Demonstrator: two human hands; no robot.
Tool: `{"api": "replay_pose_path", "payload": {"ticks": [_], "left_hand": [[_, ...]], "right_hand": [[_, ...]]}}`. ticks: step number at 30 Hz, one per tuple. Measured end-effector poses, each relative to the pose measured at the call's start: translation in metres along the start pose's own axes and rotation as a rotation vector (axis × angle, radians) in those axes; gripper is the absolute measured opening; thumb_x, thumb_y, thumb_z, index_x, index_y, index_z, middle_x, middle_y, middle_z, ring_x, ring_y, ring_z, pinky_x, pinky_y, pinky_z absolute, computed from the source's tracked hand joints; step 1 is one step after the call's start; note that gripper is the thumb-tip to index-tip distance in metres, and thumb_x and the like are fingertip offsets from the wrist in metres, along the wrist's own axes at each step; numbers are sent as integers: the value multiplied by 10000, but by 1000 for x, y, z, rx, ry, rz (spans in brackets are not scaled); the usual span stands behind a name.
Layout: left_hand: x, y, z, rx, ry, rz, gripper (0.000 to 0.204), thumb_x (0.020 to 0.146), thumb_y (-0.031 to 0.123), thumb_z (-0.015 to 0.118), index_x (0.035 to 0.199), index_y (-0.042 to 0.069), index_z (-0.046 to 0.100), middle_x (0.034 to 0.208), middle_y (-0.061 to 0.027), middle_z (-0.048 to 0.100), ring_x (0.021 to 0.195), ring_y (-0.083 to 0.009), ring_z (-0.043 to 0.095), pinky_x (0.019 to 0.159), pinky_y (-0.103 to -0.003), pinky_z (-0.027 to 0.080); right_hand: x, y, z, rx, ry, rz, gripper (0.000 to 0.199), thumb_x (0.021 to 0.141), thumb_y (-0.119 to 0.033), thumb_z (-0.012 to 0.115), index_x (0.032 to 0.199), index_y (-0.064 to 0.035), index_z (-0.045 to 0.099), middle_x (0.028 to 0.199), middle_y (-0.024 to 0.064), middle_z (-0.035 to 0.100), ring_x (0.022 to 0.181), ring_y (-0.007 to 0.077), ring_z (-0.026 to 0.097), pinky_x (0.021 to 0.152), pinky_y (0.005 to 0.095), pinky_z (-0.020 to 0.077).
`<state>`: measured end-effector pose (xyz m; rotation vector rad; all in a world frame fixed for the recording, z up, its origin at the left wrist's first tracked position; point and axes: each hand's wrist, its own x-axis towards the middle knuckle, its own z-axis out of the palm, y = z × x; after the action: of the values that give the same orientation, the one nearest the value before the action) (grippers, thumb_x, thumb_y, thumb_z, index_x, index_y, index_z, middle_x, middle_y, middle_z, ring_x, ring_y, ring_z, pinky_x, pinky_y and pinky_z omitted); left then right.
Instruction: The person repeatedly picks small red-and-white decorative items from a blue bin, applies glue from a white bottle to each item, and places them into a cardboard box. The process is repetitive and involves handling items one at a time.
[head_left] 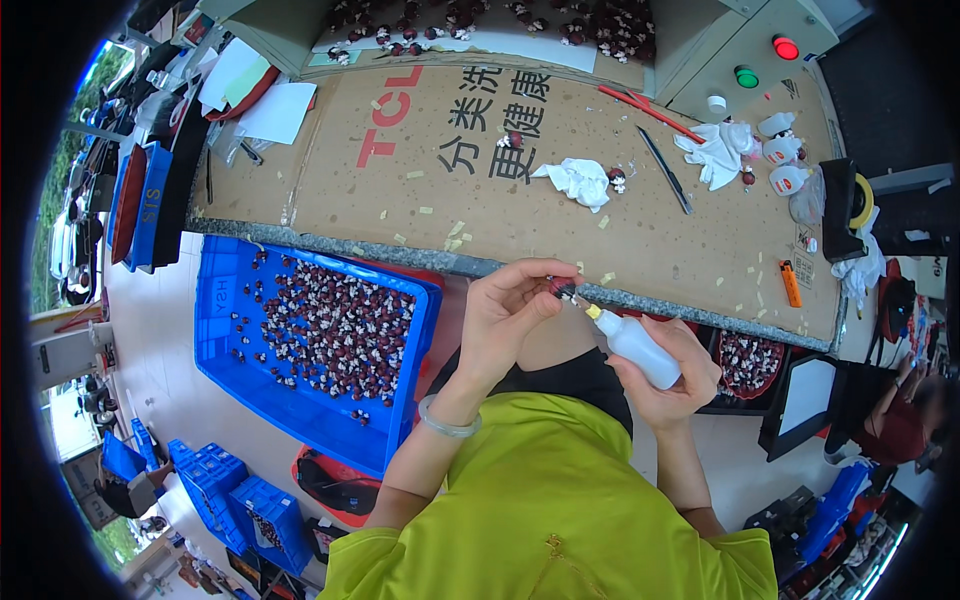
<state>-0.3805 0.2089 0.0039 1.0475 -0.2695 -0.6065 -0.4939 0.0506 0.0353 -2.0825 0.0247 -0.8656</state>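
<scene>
Between the fingertips of my left hand [508,318] is a small dark red and white piece [562,288], pinched just past the table's near edge. My right hand [672,372] is wrapped round a white squeeze bottle [640,350], tilted so that its yellowish nozzle points up at the piece. Nozzle tip and piece are very close; whether they touch I cannot tell. To the left of my lap, a blue crate [222,345] holds several similar red and white pieces.
Cardboard covers the table [400,210], with a crumpled tissue [580,183], a black pen-like tool [665,170], an orange lighter [791,284] and small white bottles [788,179] on it. A metal machine with a red button [785,47] stands at the back. Far right, another person [905,425] is partly visible.
</scene>
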Motion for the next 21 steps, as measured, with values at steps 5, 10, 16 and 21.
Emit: {"api": "replay_pose_path", "payload": {"ticks": [5,10,16,21], "left_hand": [[-1,-1,-3,-7,0,-3,310,844,90,698,1112,-40,613,1038,-142,677,977,-176,640,889,-291,496],[-1,-1,-2,3,7,2,308,843,88,697,1111,-40,613,1038,-141,676,982,-178,639,891,-290,495],[0,-2,-1,0,6,12,290,846,73,687,1104,-37,614,1033,-134,677,977,-174,639,883,-287,497],[0,-1,-1,-3,3,-6,278,848,69,682,1099,-31,614,1034,-130,676,986,-172,635,885,-286,494]], "right_hand": [[-1,1,1,-5,-1,-6,449,585,-47,859,980,51,668,809,171,700,653,246,663,577,293,486],[0,0,2,-5,-1,-3,451,583,-39,858,981,55,670,798,169,697,649,247,663,572,293,486],[1,-1,2,-9,-4,-33,443,581,-41,862,968,67,676,779,175,692,630,253,660,556,292,484],[2,-3,1,-29,-20,-39,448,578,-48,866,967,68,675,786,179,693,629,256,658,549,292,485]]}}
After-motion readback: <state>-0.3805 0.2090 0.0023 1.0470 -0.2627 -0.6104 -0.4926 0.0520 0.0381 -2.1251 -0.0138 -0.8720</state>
